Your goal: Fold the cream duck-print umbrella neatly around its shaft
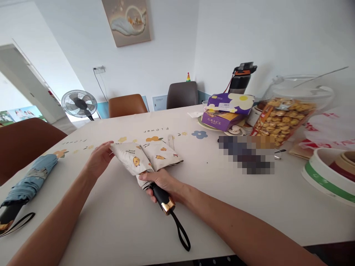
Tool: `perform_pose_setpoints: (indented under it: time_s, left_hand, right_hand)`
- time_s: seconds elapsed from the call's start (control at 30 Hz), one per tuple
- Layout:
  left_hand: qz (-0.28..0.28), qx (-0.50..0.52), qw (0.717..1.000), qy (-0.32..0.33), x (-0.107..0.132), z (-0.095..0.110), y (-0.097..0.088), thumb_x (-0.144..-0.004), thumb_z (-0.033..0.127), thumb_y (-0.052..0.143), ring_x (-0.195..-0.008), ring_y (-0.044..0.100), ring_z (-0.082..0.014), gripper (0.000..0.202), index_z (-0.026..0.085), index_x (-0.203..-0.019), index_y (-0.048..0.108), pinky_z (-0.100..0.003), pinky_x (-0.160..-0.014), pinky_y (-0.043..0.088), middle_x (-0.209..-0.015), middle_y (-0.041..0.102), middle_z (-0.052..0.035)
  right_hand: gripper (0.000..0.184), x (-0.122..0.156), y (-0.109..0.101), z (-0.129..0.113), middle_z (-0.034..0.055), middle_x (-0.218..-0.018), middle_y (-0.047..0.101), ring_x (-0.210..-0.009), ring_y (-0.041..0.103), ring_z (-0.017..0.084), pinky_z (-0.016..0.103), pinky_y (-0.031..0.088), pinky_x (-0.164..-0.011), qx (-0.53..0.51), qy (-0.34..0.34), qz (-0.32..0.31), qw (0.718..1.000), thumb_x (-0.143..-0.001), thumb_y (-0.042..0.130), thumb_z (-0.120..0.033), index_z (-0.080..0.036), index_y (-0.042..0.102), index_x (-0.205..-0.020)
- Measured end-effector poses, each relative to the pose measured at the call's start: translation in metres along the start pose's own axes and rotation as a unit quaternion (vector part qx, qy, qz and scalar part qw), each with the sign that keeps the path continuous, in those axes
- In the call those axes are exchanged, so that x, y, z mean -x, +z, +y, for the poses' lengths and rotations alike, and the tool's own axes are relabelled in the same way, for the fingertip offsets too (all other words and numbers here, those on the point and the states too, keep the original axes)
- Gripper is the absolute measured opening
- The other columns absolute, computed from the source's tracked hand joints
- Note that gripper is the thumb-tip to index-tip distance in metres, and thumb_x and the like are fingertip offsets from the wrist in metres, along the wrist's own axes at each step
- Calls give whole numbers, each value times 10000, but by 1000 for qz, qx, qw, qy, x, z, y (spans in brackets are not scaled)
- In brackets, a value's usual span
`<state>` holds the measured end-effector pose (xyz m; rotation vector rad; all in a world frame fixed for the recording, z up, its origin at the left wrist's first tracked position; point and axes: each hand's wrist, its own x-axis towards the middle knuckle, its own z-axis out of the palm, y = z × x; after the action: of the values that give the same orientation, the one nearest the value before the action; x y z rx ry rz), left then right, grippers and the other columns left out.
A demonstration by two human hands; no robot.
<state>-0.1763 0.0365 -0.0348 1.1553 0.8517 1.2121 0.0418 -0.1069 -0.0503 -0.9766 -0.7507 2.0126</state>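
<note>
A folded cream umbrella (pixel 133 159) with small yellow cartoon figures lies slanted above the middle of the table, its fabric loose and spread in two flaps. My right hand (pixel 165 184) is wrapped around it where the fabric meets the black handle (pixel 161 195). The handle has a gold-coloured end, and a black wrist strap (pixel 183 232) hangs from it toward me. At the outer left edge of the fabric, my left hand (pixel 100 159) is closed, its fingertips pinching the cloth. The fabric partly hides those fingertips.
On the far left lies a blue folded umbrella (pixel 33 181). To the right are a pixelated dark object (pixel 245 155), a purple box (pixel 222 120), a black bottle (pixel 240 79), a snack jar (pixel 285 114) and tape rolls (pixel 316 173). Chairs (pixel 126 105) and a fan (pixel 79 103) stand beyond.
</note>
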Motion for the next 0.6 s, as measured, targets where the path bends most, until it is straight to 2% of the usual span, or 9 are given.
perform_pose_setpoints:
  time_s: [0.13, 0.23, 0.3, 0.43, 0.6]
  left_hand:
    - [51, -29, 998, -1, 3, 0, -1, -625, 233, 739, -682, 542, -103, 244, 156, -851, 684, -184, -568, 443, -750, 619, -16]
    - [71, 21, 997, 8, 4, 4, -2, -622, 169, 730, -703, 555, -96, 212, 160, -828, 679, -177, -597, 468, -762, 616, -1]
    - [73, 45, 996, -15, 5, 5, 0, -633, 154, 717, -729, 575, -109, 189, 164, -817, 675, -196, -624, 495, -797, 633, -6]
    - [25, 46, 992, -111, 13, 0, 17, -713, 213, 671, -765, 613, -153, 141, 161, -844, 670, -247, -650, 532, -902, 668, -54]
    - [-42, 23, 975, -217, 29, -13, 44, -755, 265, 642, -821, 640, -202, 279, 179, -1021, 640, -293, -655, 552, -1011, 666, -76]
  right_hand:
    - [316, 2, 0, -1, -25, -556, 487, -435, 464, 89, 202, 434, -321, 42, 5, 25, 999, -633, 739, -314, -146, 545, -817]
    - [340, 4, -1, -3, -24, -578, 498, -433, 480, 84, 180, 419, -319, 79, -2, 48, 996, -621, 743, -291, -150, 547, -862]
    - [326, 6, -1, -5, -30, -568, 488, -427, 477, 80, 170, 410, -317, 93, -7, 59, 994, -627, 734, -272, -151, 550, -867]
    - [264, 8, 0, -8, -38, -538, 452, -419, 455, 82, 181, 403, -306, 98, -17, 89, 991, -645, 710, -266, -144, 549, -815]
    - [223, 8, -1, -10, -32, -571, 453, -417, 444, 85, 206, 404, -292, 86, -56, 112, 988, -654, 687, -254, -153, 527, -771]
